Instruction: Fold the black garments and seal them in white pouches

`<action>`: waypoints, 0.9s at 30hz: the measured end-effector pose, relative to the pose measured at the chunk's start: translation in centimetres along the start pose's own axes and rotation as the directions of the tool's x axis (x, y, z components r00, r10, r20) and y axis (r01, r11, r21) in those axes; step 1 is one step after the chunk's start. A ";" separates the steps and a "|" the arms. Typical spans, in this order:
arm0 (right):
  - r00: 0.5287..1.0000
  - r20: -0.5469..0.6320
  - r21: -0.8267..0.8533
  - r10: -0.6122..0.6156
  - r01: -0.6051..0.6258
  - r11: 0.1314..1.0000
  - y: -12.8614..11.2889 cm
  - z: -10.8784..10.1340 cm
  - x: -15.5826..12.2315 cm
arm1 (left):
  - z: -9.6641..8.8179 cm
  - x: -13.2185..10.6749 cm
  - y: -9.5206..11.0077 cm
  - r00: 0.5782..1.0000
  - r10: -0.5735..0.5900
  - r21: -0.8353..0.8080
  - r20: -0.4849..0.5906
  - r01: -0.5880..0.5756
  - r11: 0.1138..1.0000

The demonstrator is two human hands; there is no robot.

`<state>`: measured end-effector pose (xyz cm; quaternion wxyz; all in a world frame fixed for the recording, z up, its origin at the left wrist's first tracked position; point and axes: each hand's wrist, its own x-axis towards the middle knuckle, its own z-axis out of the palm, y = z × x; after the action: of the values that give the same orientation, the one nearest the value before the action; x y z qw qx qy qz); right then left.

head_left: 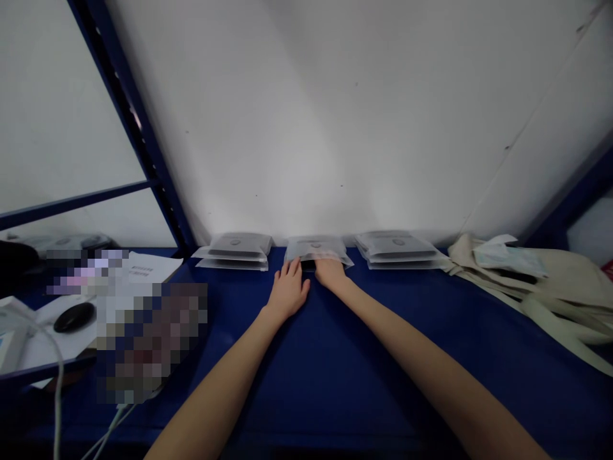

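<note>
A frosted plastic bag (316, 243) with a dark flat item inside lies in the middle, against the white wall. My left hand (288, 291) rests at its front left corner, fingers stretched out and thumb apart. At the bag's front edge is my right hand (330, 271), partly beneath the clear plastic. Its fingers are largely hidden, so their grip cannot be made out. To the left lies a stack of similar frosted bags (237, 246), and another stack of frosted bags (398, 246) sits to the right.
The bags lie along the back of a blue shelf (306, 383). A beige cloth bag (565, 278) with long straps is at the right. At the left are papers (148, 268), a black mouse (75, 317), white cables (58, 383) and blurred items, beside a blue metal post (158, 166).
</note>
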<state>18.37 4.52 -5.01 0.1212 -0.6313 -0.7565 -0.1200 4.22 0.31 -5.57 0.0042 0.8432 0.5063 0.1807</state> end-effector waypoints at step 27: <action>0.977 0.032 0.146 -0.212 0.205 0.968 -3.9 -2.8 -6.9 | 0.2 1.8 -3.3 0.887 -0.457 -0.702 -0.066 0.284 0.653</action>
<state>15.82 -3.50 -4.77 0.1347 -0.5408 -0.8279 -0.0628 2.24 3.54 -5.84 0.2857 0.6327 0.5649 0.4461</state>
